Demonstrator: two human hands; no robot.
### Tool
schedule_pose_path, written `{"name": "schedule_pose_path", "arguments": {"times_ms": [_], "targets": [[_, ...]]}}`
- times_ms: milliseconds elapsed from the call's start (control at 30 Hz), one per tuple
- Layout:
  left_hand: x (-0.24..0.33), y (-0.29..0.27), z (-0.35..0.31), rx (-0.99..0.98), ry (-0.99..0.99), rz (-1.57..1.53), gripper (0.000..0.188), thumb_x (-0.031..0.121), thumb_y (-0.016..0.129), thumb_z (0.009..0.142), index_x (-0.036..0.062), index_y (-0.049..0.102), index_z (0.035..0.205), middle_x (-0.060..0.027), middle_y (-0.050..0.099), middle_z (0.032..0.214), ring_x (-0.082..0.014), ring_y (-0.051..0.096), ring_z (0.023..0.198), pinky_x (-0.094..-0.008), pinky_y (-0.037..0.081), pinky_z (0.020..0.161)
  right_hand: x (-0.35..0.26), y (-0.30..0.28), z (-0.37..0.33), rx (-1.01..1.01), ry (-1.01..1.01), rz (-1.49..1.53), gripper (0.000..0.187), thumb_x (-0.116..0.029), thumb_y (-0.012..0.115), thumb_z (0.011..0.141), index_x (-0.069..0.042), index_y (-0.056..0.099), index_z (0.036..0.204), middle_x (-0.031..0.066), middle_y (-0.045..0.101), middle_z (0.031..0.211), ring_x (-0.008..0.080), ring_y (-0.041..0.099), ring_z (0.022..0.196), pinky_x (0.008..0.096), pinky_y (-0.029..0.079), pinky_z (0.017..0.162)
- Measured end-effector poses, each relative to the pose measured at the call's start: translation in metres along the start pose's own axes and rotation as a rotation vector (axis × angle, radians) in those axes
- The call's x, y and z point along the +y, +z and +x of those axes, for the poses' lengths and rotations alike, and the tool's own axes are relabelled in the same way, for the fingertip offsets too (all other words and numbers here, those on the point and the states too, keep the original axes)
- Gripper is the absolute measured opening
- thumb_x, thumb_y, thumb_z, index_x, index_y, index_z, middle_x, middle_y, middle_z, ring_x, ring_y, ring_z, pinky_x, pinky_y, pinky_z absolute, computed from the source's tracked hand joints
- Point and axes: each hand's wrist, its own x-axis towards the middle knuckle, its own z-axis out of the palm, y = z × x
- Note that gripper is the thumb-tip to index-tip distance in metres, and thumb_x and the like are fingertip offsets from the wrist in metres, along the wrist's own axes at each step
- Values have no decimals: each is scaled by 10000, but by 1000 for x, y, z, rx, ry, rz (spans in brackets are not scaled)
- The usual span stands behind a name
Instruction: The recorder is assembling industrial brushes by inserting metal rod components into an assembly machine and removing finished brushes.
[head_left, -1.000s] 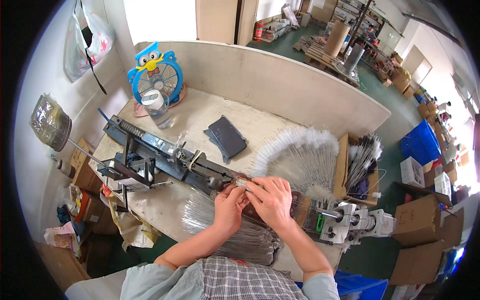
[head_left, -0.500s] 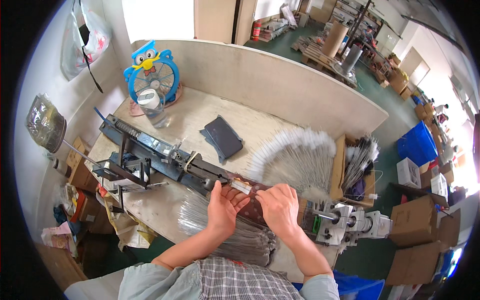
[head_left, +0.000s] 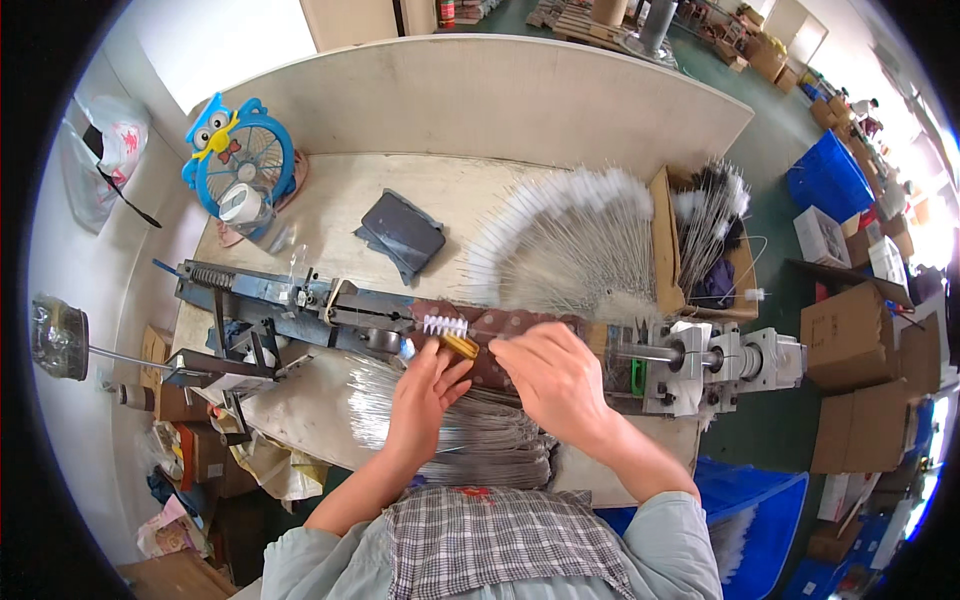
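A small brush with white spiral bristles (head_left: 445,326) shows just beyond the fingertips of my left hand (head_left: 418,400). A short yellow-brown piece (head_left: 460,347) lies between that hand's thumb and curled fingers. My right hand (head_left: 552,382) is closed in a pinch close by on the right; what its fingertips hold is hidden. Both hands are over a dark red-brown spotted cover (head_left: 495,372) on the long metal bench fixture (head_left: 270,298). Below the hands lies a thick bundle of thin metal wires (head_left: 470,430).
White-tipped wire brushes (head_left: 570,240) fan out on the table, beside a cardboard box (head_left: 668,250) of more brushes. A metal spindle machine (head_left: 710,362) stands right. A dark phone (head_left: 403,228) on a cloth, a blue fan (head_left: 245,160) and a clear jar (head_left: 246,208) stand further back.
The white bristled brush now shows at my left fingertips, where a pale flat piece was before. My right hand has stayed close beside the left. The whole view has shifted.
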Motion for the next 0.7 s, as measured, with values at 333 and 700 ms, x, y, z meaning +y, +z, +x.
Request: {"name": "schedule_pose_path", "arguments": {"times_ms": [333, 700], "targets": [[33, -233, -42, 729, 211, -432, 272, 327, 627, 860, 95, 550, 977, -8, 585, 858, -110, 546, 679, -240, 427, 566, 1, 9, -77, -526, 403, 156, 155, -198, 642, 798, -101, 657, 918, 74, 659, 795, 259, 637, 745, 384, 502, 634], [61, -360, -64, 1219, 422, -195, 413, 462, 647, 813, 92, 621, 996, 3, 626, 895, -75, 556, 690, -203, 409, 605, 7, -21, -65, -797, 380, 19, 165, -180, 599, 798, -110, 644, 940, 56, 628, 874, 257, 608, 851, 385, 488, 688]]}}
